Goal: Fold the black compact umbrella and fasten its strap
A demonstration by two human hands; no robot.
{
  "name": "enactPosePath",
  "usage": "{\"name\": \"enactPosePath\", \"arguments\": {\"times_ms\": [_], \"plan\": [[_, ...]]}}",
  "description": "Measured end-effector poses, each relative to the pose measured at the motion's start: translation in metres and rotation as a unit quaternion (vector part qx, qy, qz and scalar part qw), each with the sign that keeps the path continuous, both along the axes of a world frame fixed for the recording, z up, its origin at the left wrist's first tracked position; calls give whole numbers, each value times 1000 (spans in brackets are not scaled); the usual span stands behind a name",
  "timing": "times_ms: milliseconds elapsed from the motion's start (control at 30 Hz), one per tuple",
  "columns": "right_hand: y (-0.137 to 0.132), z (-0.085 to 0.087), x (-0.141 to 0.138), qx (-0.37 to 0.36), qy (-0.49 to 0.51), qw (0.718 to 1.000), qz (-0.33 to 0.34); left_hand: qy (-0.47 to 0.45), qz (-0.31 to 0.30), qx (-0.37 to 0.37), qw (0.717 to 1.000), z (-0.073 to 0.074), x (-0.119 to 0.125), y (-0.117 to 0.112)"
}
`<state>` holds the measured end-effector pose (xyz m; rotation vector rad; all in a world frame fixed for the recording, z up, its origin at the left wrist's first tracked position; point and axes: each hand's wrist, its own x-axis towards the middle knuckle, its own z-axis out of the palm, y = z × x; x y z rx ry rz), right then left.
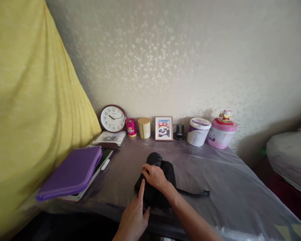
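Observation:
A black fabric bag (165, 170) with a strap trailing to the right lies on the table (215, 180), which is covered in clear plastic sheeting. My right hand (154, 175) rests on top of the bag, fingers curled and pinching the fabric. My left hand (134, 216) is at the bag's near left edge, its index finger stretched forward and touching the fabric, the thumb against the bag's side.
A purple zip folder (72, 172) lies on papers at the left, beside a yellow curtain (27, 100). Along the wall stand a round clock (112, 118), small tins, a panda picture frame (164, 128), a white tub (198, 131) and a pink tub (221, 133). A covered bed (288, 157) is at right.

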<state>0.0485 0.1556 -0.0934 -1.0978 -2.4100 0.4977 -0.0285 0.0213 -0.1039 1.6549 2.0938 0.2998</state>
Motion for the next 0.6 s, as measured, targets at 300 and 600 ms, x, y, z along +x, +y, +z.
{"name": "enactPosePath", "arguments": {"times_ms": [300,600], "plan": [[-17,-7,32,107,96,977,160,12,18,-37,999,-9,2,3],[67,-31,19,146,49,987,45,-17,29,-36,999,-11,-1,3]]}}
